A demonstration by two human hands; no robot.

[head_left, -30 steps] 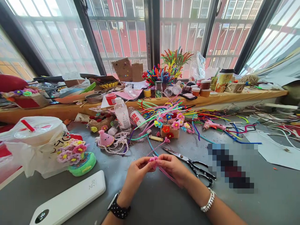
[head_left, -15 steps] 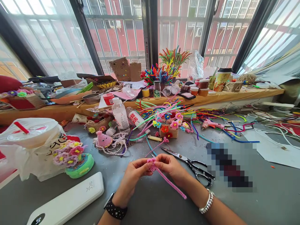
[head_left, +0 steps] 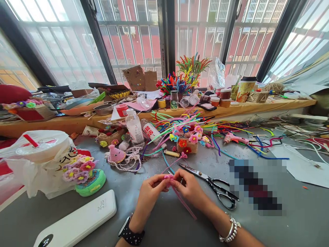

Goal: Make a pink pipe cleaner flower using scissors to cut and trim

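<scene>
Between my two hands is a pink pipe cleaner (head_left: 185, 205), its upper end bent into small petal-like loops and its straight tail hanging toward the lower right. My left hand (head_left: 151, 190) pinches the looped part between thumb and fingers. From the other side, the thumb and fingers of my right hand (head_left: 189, 187) close on the same loops. Black-handled scissors (head_left: 212, 181) lie beside my right hand, blades toward the upper left. Just beyond my fingertips rests a small pink flower (head_left: 183, 155) on a thin stem.
A white power bank (head_left: 79, 219) and a green pot of fuzzy flowers (head_left: 89, 181) lie to the left, near a bagged drink cup (head_left: 43, 145). Ahead are a flower basket (head_left: 189, 147), loose pipe cleaners (head_left: 177, 123) and a pink glue gun (head_left: 236, 138).
The tail of the pink pipe cleaner has swung slightly left and is blurred. My right fingers have shifted and curled more around the loops. The whole view has moved slightly.
</scene>
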